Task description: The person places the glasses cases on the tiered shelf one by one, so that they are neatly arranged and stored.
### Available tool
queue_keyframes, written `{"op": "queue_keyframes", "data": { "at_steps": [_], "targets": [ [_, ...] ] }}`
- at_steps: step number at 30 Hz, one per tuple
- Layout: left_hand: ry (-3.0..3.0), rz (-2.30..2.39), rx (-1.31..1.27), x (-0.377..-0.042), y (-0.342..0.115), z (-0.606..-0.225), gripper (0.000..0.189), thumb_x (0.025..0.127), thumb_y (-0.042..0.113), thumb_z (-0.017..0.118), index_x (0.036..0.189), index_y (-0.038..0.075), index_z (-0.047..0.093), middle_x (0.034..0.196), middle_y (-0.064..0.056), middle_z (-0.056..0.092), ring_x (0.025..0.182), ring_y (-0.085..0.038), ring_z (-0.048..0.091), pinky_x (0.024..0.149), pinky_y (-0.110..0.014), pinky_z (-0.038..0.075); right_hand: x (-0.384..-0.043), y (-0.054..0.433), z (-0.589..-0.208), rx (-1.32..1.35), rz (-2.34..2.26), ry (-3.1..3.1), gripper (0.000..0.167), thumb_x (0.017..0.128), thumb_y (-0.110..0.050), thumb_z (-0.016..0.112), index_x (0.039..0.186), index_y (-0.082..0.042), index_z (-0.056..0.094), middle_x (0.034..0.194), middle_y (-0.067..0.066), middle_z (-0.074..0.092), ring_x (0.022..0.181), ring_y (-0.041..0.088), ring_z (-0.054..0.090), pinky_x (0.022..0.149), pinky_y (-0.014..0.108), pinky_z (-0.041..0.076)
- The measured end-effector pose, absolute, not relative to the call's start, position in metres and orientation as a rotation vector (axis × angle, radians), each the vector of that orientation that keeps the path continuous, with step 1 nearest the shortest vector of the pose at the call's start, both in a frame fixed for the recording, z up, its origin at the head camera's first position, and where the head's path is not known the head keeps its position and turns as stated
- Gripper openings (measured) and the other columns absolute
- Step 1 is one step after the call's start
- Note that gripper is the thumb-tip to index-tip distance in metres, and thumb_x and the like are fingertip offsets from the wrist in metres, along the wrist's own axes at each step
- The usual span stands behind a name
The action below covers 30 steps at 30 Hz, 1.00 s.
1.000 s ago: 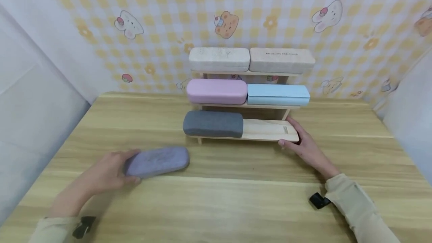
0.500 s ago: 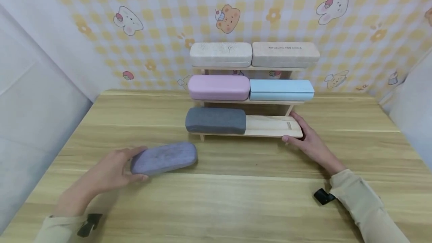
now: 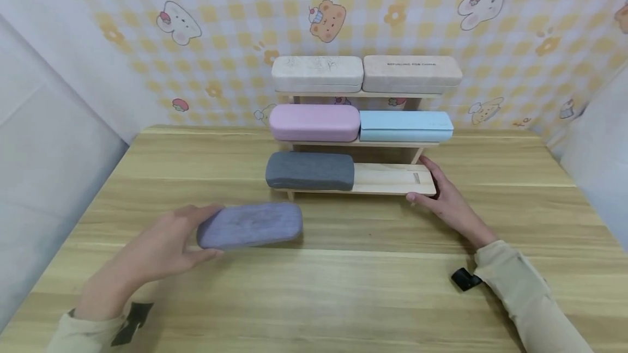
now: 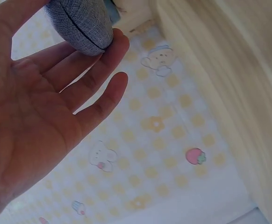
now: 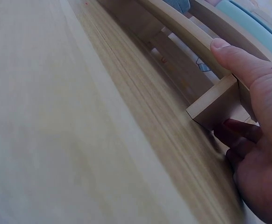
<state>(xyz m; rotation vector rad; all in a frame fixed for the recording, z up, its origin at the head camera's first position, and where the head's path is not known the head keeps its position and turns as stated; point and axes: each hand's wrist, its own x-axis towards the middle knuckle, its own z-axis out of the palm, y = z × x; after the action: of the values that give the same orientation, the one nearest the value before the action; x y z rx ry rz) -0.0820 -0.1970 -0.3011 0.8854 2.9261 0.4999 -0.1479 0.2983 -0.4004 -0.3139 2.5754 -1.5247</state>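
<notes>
In the head view, my left hand (image 3: pixel 159 249) pinches the left end of a purple-grey glasses case (image 3: pixel 250 225) between thumb and fingers. The left wrist view shows the rounded end of this fabric-covered case (image 4: pixel 82 25) against the fingers, its seam facing the camera. At the rack's right end, my right hand (image 3: pixel 448 203) grips the bottom shelf (image 3: pixel 385 177) of a three-tier wooden rack. In the right wrist view the thumb lies on the shelf edge and the other fingers reach under, beside a leg (image 5: pixel 215 102). A dark grey glasses case (image 3: pixel 310 171) occupies the bottom shelf's left half.
On the middle shelf sit a pink case (image 3: pixel 315 122) and a light blue case (image 3: pixel 406 126). The top shelf carries a whitish case (image 3: pixel 317 74) and a beige case (image 3: pixel 412 73). A checked wall cloth (image 3: pixel 221 26) hangs behind the wooden table (image 3: pixel 343 298).
My left hand has moved right with the purple-grey case, bringing it closer to the rack and turning it more level. The right hand keeps its grip on the shelf. The head view shifts slightly.
</notes>
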Motion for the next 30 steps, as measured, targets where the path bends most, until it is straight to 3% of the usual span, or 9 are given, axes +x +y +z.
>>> {"op": "queue_keyframes", "data": {
  "at_steps": [10,18,30],
  "targets": [
    [2.918,0.518,1.009,-0.085,-0.169,-0.292,0.066,0.071,0.030,0.080,0.123,-0.003,0.055,0.108,-0.015,0.063,0.097,-0.029,0.060,0.082,-0.046,0.050,-0.149,0.295,-0.399,-0.294,-1.523,2.574,0.090,0.086,-0.022,0.069,0.151,-0.018,0.006,0.145,0.020,0.025,0.124,0.031,0.034,0.086,0.008,0.032],
    [2.925,0.515,1.137,-0.091,-0.155,-0.286,0.069,0.070,0.032,0.081,0.124,0.000,0.054,0.099,-0.008,0.063,0.087,-0.020,0.060,0.074,-0.039,0.052,-0.148,0.294,-0.396,-0.239,-1.555,2.536,0.089,0.086,-0.021,0.069,0.150,-0.013,0.007,0.144,0.019,0.028,0.122,0.029,0.036,0.086,0.010,0.033],
    [2.889,0.538,1.145,-0.103,-0.139,-0.286,0.069,0.072,0.033,0.080,0.127,0.001,0.053,0.111,-0.014,0.062,0.100,-0.028,0.059,0.084,-0.045,0.049,-0.150,0.301,-0.400,-0.315,-1.567,2.556,0.086,0.083,-0.018,0.072,0.149,-0.009,0.016,0.139,0.018,0.034,0.119,0.029,0.039,0.085,0.008,0.035]
  ]
}}
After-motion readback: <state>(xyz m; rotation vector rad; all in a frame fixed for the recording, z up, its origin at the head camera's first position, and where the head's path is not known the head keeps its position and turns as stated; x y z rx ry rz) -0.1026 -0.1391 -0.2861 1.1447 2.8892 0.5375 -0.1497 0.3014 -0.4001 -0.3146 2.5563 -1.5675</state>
